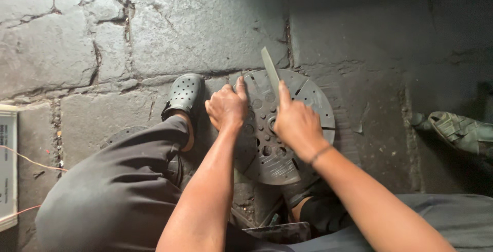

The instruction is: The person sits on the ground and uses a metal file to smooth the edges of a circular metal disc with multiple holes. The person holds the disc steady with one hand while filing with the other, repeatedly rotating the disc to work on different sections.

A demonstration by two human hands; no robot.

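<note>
A: Grey metal disc [287, 128], perforated, lies on the stone floor [195, 31] between the person's feet. Where are the hands?

B: Left hand [227, 107] presses the disc's left edge, fingers curled together. Right hand [297, 124], fingers clamped on a flat file [270, 71], rests above the disc's centre.

A: Risk?

B: Probably slippage: the unclamped disc could shift, sending the file toward the left thumb.

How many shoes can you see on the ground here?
2: a black perforated clog left of the round metal disc, and an olive sandal at the right edge. Another may be hidden under the disc.
</note>
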